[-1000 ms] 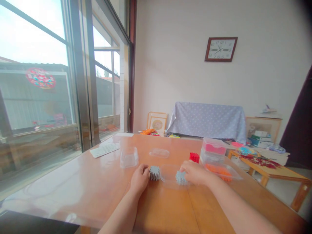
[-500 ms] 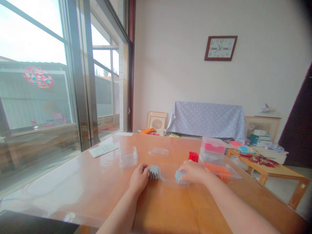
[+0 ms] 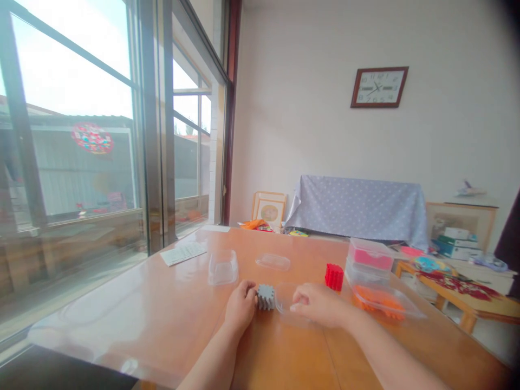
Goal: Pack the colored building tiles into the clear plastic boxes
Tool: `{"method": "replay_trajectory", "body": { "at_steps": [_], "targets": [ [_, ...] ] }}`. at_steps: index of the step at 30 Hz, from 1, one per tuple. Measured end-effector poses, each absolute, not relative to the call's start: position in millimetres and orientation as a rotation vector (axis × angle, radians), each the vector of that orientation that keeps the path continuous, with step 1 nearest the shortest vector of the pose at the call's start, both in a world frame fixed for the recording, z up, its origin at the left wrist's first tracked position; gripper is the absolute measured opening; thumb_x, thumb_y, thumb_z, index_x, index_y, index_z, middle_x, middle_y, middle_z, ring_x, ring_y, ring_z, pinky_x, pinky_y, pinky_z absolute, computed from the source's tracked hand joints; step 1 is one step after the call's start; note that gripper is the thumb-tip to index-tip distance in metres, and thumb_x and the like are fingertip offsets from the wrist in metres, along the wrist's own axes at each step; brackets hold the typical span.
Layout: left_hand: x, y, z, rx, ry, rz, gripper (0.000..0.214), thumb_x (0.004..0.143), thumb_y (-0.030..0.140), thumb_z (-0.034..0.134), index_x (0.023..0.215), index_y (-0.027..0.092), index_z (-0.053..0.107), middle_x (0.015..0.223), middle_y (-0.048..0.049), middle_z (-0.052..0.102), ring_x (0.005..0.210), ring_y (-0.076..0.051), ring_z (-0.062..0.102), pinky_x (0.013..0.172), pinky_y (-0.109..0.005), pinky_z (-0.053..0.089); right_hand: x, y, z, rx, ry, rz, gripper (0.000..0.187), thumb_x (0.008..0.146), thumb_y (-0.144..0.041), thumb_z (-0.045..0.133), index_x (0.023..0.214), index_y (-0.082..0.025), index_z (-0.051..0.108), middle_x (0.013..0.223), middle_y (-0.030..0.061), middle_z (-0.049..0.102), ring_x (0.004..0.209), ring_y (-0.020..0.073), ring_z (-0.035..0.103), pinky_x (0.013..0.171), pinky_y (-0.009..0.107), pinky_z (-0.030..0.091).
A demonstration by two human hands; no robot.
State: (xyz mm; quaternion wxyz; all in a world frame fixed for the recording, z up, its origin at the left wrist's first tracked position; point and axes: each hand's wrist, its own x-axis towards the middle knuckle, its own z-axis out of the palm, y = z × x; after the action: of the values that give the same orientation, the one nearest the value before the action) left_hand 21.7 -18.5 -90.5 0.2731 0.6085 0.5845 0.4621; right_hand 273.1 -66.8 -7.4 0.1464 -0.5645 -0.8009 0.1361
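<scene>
My left hand [image 3: 240,306] rests on the table with its fingers curled against the left side of a grey block with notched edges [image 3: 266,297]. The block looks like a stack of toothed pieces. Just to its right, my right hand [image 3: 319,304] hovers over a shallow clear plastic tray [image 3: 283,303], fingers bent and pressed together. Whatever is within those fingers, if anything, is hidden. A red notched block [image 3: 333,277] stands on the table beyond my right hand.
To the right, orange pieces [image 3: 377,302] lie in a clear lid, beside stacked clear boxes [image 3: 369,262] with pink contents. A clear container [image 3: 223,268], another clear lid [image 3: 273,262] and a printed sheet [image 3: 183,253] lie farther back.
The light grey-blue notched piece by my right hand no longer shows there. My right hand's fingers have drawn in. The whole view has shifted, while my left hand stays by the grey block.
</scene>
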Motion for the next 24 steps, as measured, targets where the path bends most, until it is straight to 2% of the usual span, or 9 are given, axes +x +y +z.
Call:
{"method": "replay_trajectory", "body": {
  "at_steps": [4,9,12,16,19,24],
  "targets": [
    [21.3,-16.1,-96.0,1.643,1.525,1.286,0.025,0.088,0.022,0.048,0.104,0.018,0.067,0.096,-0.0047,0.075,0.090,-0.018,0.069,0.078,-0.025,0.048,243.5,-57.4,-2.7,-1.543,-2.278,0.280,0.024,0.078,-0.035,0.067,0.098,-0.024,0.074,0.095,0.0030,0.074,0.087,0.0198,0.064,0.074,0.026,0.041],
    [20.1,-17.0,-94.1,1.627,1.533,1.257,0.027,0.087,0.020,0.049,0.106,0.019,0.067,0.099,-0.0049,0.076,0.094,-0.019,0.068,0.081,-0.026,0.048,207.1,-38.8,5.4,-1.433,-2.410,0.258,0.044,0.072,-0.033,0.071,0.115,-0.025,0.070,0.111,0.0071,0.072,0.105,0.0269,0.062,0.085,0.031,0.043],
    [19.8,-18.7,-91.6,1.602,1.542,1.234,0.027,0.087,0.021,0.050,0.108,0.019,0.066,0.099,-0.0051,0.076,0.093,-0.020,0.068,0.081,-0.027,0.048,194.2,-27.5,7.5,-1.404,-2.515,0.188,0.046,0.068,-0.032,0.072,0.114,-0.023,0.070,0.112,0.0086,0.072,0.104,0.0280,0.062,0.083,0.031,0.043],
    [20.1,-17.0,-94.6,1.607,1.543,1.240,0.027,0.087,0.021,0.050,0.109,0.019,0.066,0.100,-0.0058,0.076,0.094,-0.020,0.068,0.081,-0.027,0.048,186.9,-15.6,5.9,-1.388,-2.602,0.183,0.027,0.069,-0.025,0.067,0.096,-0.022,0.072,0.095,0.0051,0.073,0.089,0.0227,0.063,0.071,0.028,0.039],
    [20.5,-14.1,-98.4,1.618,1.548,1.263,0.028,0.087,0.020,0.048,0.108,0.018,0.066,0.100,-0.0060,0.075,0.094,-0.020,0.068,0.080,-0.026,0.047,184.1,-10.6,1.7,-1.399,-2.599,0.209,0.024,0.068,-0.020,0.065,0.092,-0.022,0.070,0.088,0.0020,0.072,0.081,0.0189,0.060,0.066,0.026,0.034],
    [20.7,-14.0,-97.9,1.610,1.586,1.248,0.027,0.088,0.020,0.049,0.109,0.019,0.066,0.105,-0.0065,0.075,0.099,-0.021,0.067,0.081,-0.026,0.047,184.8,-7.7,-3.3,-1.313,-2.564,0.241,0.026,0.067,-0.018,0.065,0.092,-0.021,0.069,0.096,0.0034,0.071,0.091,0.0203,0.061,0.077,0.027,0.040]
  ]
}}
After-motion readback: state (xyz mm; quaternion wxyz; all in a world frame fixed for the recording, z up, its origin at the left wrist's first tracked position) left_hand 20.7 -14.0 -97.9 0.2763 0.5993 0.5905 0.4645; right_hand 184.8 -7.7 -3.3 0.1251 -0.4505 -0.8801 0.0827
